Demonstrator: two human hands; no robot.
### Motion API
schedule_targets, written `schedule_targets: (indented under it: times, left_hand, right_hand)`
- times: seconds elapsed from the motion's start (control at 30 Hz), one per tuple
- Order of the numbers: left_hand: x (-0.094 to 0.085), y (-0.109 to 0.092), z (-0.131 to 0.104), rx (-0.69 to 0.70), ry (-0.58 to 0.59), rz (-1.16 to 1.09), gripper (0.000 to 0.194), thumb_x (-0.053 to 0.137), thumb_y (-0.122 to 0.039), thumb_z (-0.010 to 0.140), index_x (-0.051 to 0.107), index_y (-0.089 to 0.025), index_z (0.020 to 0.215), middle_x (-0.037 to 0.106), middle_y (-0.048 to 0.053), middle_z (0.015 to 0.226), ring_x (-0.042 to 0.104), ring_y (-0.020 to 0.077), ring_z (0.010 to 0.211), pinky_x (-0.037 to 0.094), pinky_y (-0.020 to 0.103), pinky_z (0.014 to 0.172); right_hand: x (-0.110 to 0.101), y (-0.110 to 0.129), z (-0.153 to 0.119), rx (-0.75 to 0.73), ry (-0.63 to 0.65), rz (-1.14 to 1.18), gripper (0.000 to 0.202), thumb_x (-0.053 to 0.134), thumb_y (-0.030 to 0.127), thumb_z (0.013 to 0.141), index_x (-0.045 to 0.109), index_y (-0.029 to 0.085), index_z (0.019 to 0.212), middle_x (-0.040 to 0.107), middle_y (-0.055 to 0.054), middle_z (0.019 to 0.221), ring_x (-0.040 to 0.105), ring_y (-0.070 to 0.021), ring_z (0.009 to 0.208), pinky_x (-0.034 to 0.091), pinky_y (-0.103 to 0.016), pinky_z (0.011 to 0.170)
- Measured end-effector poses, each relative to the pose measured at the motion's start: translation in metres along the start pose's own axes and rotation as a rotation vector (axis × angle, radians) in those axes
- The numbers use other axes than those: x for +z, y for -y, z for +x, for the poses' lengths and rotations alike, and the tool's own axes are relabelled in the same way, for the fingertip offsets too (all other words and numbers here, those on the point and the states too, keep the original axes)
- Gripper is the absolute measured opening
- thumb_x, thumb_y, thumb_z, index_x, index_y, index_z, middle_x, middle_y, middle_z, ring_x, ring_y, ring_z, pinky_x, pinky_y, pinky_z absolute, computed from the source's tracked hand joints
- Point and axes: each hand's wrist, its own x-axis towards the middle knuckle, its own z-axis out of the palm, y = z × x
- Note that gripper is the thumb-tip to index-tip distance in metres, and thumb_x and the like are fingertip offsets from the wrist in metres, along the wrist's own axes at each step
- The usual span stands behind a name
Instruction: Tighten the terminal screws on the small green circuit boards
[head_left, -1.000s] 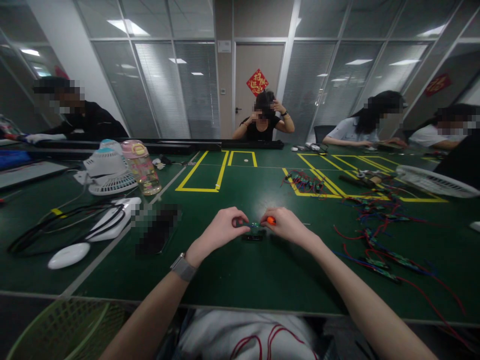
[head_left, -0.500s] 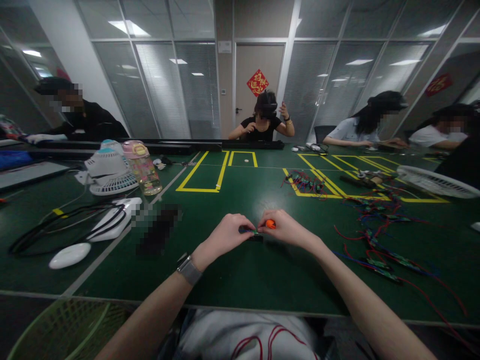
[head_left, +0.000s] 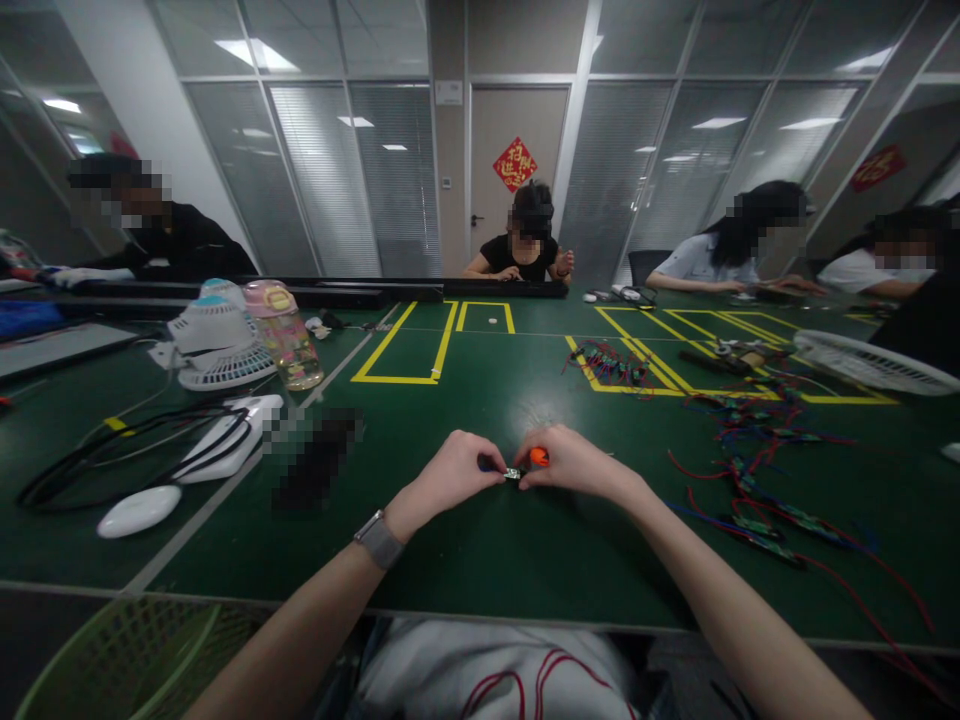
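From the head camera, both hands meet low over the green bench (head_left: 465, 560), just in front of the person's chest. The left hand (head_left: 450, 472) has its fingers curled together, thumb and forefinger pinching one end of a small dark part (head_left: 513, 473), which sits between the two hands just above the bench surface. The right hand (head_left: 574, 464) pinches the other end, and an orange piece (head_left: 538, 456) shows at its fingertips, touching the part. Compared with a second ago, the hands have closed in: the gap between them is smaller, and the dark strip that lay on the bench just below them is no longer visible apart from the part. A grey wristwatch (head_left: 378, 539) sits on the left wrist. To the right lies a tangle of red and blue wires (head_left: 757, 480) with small boards; to the left, a white fan (head_left: 214, 340), a pink-lidded bottle (head_left: 285, 335) and black cables (head_left: 127, 445). The person across the bench (head_left: 525, 245), whose hands were raised to the head before, now has both arms down at the bench edge.
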Motion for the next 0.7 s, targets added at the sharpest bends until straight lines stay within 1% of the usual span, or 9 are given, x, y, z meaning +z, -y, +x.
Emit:
schedule_targets:
  times: [0.17, 0.33, 0.5, 0.57, 0.7]
  left_hand:
    - [0.0008, 0.0006, -0.0001, 0.017, -0.002, 0.009, 0.008, 0.069, -0.016, 0.075, 0.076, -0.018, 0.078, 0.074, 0.002, 0.08, 0.067, 0.0153, 0.074, 0.046, 0.022, 0.072]
    - [0.0017, 0.0023, -0.0007, 0.042, -0.01, 0.107, 0.008, 0.07, -0.02, 0.075, 0.076, -0.019, 0.08, 0.074, 0.003, 0.08, 0.067, 0.016, 0.075, 0.046, 0.023, 0.071]
    - [0.0022, 0.0024, -0.0015, 0.039, 0.0, 0.104, 0.011, 0.069, -0.022, 0.076, 0.076, -0.018, 0.083, 0.074, 0.002, 0.078, 0.067, 0.0157, 0.072, 0.046, 0.022, 0.067]
    - [0.0011, 0.0011, -0.0021, 0.037, 0.002, 0.102, 0.013, 0.066, -0.02, 0.075, 0.076, -0.018, 0.084, 0.074, 0.003, 0.079, 0.067, 0.0162, 0.074, 0.046, 0.022, 0.068]
    - [-0.0028, -0.0015, -0.0033, 0.08, 0.006, 0.113, 0.017, 0.064, -0.013, 0.071, 0.075, -0.017, 0.084, 0.073, 0.004, 0.084, 0.066, 0.0165, 0.077, 0.047, 0.023, 0.072]
  right_hand:
    - [0.002, 0.0016, 0.0019, 0.014, 0.023, -0.019, 0.023, 0.076, 0.029, 0.068, 0.076, 0.025, 0.091, 0.073, -0.002, 0.089, 0.066, -0.0203, 0.083, 0.045, -0.027, 0.075]
    - [0.0025, 0.0032, 0.0021, 0.031, 0.013, -0.055, 0.021, 0.073, 0.028, 0.071, 0.076, 0.025, 0.091, 0.074, -0.003, 0.089, 0.066, -0.0205, 0.083, 0.045, -0.027, 0.074]
    - [0.003, 0.0041, 0.0012, 0.016, 0.002, -0.065, 0.018, 0.07, 0.024, 0.072, 0.076, 0.025, 0.09, 0.074, -0.002, 0.087, 0.066, -0.0201, 0.081, 0.045, -0.026, 0.072]
    - [0.0027, 0.0043, 0.0011, 0.014, 0.001, -0.062, 0.019, 0.069, 0.023, 0.073, 0.076, 0.025, 0.09, 0.074, -0.002, 0.088, 0.067, -0.0198, 0.081, 0.045, -0.026, 0.072]
    - [0.0022, 0.0049, 0.001, 0.022, 0.012, -0.064, 0.02, 0.068, 0.023, 0.073, 0.076, 0.025, 0.091, 0.075, -0.003, 0.089, 0.067, -0.0205, 0.083, 0.045, -0.027, 0.075]
